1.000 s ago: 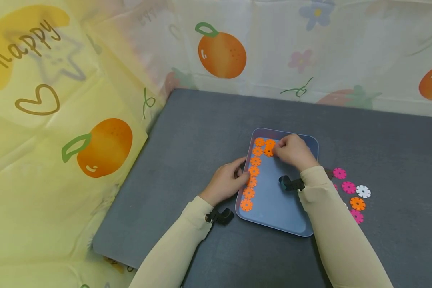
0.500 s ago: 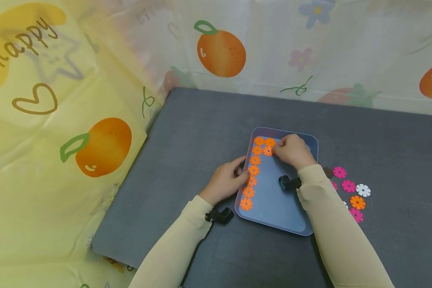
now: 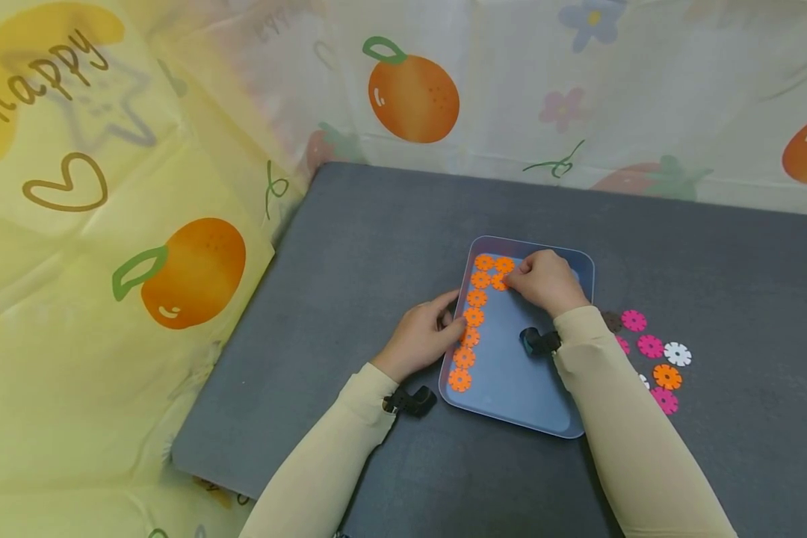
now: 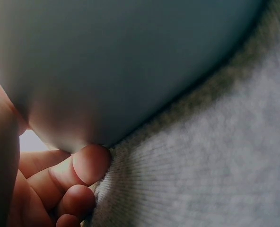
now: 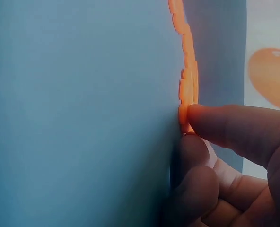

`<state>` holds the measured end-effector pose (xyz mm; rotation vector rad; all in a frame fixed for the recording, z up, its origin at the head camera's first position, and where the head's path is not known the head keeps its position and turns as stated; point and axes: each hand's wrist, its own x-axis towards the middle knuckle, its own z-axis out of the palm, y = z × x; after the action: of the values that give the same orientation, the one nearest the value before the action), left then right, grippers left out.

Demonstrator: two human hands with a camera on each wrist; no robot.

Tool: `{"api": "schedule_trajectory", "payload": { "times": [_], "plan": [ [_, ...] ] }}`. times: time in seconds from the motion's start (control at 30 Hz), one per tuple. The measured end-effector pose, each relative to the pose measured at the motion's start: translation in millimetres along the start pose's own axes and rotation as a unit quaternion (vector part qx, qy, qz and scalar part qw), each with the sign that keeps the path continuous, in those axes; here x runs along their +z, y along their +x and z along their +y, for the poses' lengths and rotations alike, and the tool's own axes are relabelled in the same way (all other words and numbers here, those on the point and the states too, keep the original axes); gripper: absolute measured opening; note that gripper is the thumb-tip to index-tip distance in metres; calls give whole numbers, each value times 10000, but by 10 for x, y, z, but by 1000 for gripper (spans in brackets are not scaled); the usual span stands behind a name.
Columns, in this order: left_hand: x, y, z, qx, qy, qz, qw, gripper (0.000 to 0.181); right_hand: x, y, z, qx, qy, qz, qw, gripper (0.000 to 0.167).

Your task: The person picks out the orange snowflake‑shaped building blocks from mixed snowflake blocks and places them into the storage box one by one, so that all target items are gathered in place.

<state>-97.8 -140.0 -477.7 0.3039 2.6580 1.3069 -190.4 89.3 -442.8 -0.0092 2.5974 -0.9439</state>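
A shallow blue tray [image 3: 518,373] lies on the table, with orange notched plastic discs [image 3: 464,357] lined along its left side. My left hand [image 3: 420,336] grips the tray's left rim, its thumb over the inside. In the left wrist view, the curled fingers [image 4: 91,164] rest against the tray's outer wall [image 4: 130,56]. Toward the tray's far end, my right hand [image 3: 548,284] pinches an orange notched disc [image 3: 498,282] in a second row. The thumb [image 5: 211,123] touches that disc's edge in the right wrist view, and the other fingers curl close beside it.
To the right of the tray, partly behind the right forearm, lie loose notched discs: pink ones [image 3: 650,346], a white one [image 3: 678,354], an orange one [image 3: 667,376] and a dark one [image 3: 613,321]. A printed curtain [image 3: 498,97] borders the grey table [image 3: 376,224].
The orange disc under my right fingers has shifted slightly down and left, away from overlapping the disc above it. My left hand stays on the rim.
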Motion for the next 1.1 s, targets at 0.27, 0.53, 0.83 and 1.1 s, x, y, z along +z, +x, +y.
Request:
{"api": "schedule_trajectory", "payload": {
  "times": [0.27, 0.53, 0.83, 1.1],
  "plan": [
    [1, 6, 0, -24, 12, 7, 10000, 54, -19, -13, 7, -127, 80, -47, 9999, 47],
    [8, 8, 1, -70, 24, -16, 10000, 54, -137, -129, 2, -312, 143, -127, 9993, 48],
    [0, 9, -5, -34, -4, -35, 10000, 55, -394, -427, 22, -537, 134, 282, 9981, 35],
    [3, 12, -6, -95, -39, -41, 9999, 55, -592, -713, 175, -569, -69, 488, 9972, 43]
  ]
}}
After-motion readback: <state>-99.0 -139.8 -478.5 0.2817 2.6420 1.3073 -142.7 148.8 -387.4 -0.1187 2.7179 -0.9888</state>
